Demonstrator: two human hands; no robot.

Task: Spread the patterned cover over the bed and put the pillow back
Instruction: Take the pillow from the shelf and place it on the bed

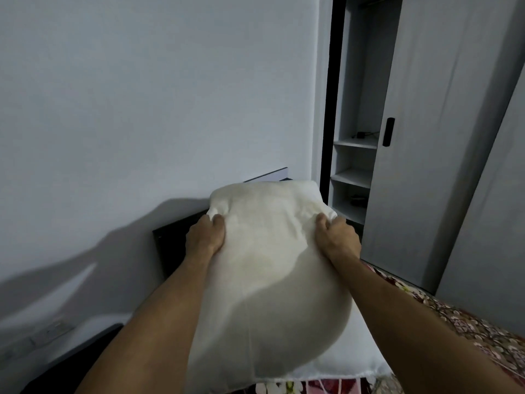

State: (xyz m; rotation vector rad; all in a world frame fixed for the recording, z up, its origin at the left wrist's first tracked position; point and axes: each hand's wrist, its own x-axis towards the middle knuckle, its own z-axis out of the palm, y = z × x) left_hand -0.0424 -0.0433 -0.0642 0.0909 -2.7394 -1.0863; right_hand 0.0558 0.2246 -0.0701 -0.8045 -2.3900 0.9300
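Observation:
A plump white pillow [270, 274] fills the middle of the view, held up in front of me above the bed. My left hand [205, 234] grips its upper left side, thumb dug into the fabric. My right hand [336, 237] grips the upper right side the same way. The patterned cover [480, 334], dark red with pale flowers, lies on the bed at the lower right and shows again under the pillow at the bottom edge. A second white cushion or pillow edge [352, 362] lies on the bed below the held one.
The dark headboard [170, 240] stands against the pale wall behind the pillow. An open closet with shelves [353, 177] and a grey sliding door [426, 166] are at the right. A dark surface [71, 362] sits low at the left.

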